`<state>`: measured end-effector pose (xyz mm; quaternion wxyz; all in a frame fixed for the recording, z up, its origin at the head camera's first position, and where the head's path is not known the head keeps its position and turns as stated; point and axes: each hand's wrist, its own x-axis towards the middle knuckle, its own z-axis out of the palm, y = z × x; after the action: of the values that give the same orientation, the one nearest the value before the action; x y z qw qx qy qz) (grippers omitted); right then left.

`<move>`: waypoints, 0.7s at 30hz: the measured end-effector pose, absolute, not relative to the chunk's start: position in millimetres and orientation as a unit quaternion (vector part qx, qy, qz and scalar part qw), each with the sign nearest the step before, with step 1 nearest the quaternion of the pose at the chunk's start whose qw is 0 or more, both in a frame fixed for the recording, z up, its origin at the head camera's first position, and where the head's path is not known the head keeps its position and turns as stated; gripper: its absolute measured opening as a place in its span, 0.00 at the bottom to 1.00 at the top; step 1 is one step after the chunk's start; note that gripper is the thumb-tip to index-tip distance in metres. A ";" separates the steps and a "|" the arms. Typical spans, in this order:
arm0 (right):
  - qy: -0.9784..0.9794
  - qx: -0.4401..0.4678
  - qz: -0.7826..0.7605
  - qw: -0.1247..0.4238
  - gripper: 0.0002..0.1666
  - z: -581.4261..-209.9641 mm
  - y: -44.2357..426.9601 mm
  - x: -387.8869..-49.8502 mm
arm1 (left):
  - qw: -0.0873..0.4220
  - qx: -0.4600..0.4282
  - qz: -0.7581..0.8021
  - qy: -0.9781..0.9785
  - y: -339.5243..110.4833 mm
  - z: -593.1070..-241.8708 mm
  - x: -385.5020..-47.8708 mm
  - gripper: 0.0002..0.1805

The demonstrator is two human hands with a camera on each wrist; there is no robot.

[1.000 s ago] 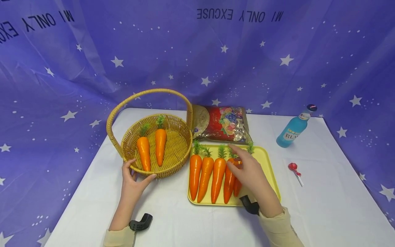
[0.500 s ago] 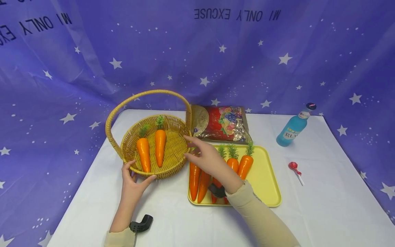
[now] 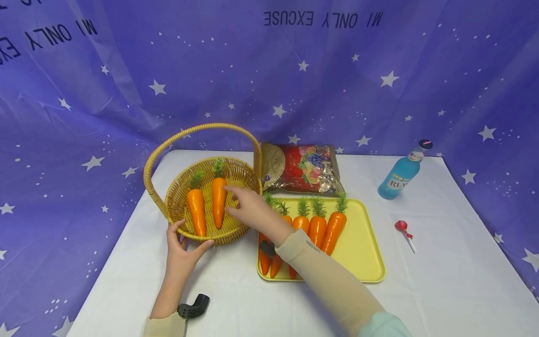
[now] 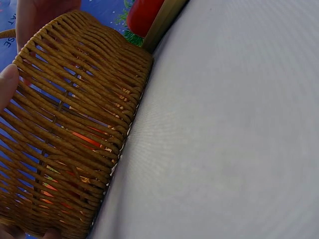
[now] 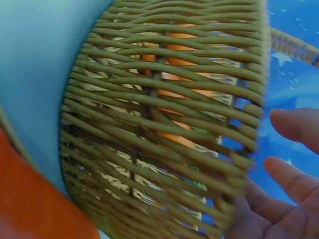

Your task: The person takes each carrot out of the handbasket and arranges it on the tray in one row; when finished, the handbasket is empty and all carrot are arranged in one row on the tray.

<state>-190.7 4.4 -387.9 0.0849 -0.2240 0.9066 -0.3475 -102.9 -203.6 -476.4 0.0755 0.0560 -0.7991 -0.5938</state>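
A wicker basket (image 3: pixel 242 229) with a tall arched handle stands on the left of the table, two toy carrots (image 3: pixel 196 213) with green tops inside it. My left hand (image 3: pixel 182 250) holds the near rim, thumb and fingers spread along it; in the left wrist view the thumb (image 4: pixel 7 85) rests at the rim. Over the basket's right side reaches my right hand (image 3: pixel 252 208), fingertips close to the right-hand carrot (image 3: pixel 218 199); touch cannot be told. The right wrist view shows thumb and finger apart with nothing between. Several carrots (image 3: pixel 335 229) lie on a yellow tray (image 3: pixel 364 252), partly hidden by my right arm.
Behind the tray lies a red and gold packet (image 3: pixel 301 168). To the right are a blue bottle (image 3: pixel 400 175) and a red lollipop (image 3: pixel 404 229). A starry purple cloth (image 3: pixel 269 84) hangs behind the white-covered table (image 3: pixel 455 281).
My right hand has moved left from above the carrots on the tray to inside the basket, holding nothing. The left hand has stayed at the basket rim.
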 end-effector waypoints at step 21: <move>0.939 -0.204 -0.239 0.137 0.33 -409.3 -37.6 -206.8 | 0.080 0.056 -0.601 -0.793 -202.7 -476.2 -102.8 0.48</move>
<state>-206.8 -37.6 -409.3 0.1366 -0.2038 0.9394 -0.2395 -102.8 -202.7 -476.2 0.0801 0.0561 -0.7931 -0.6012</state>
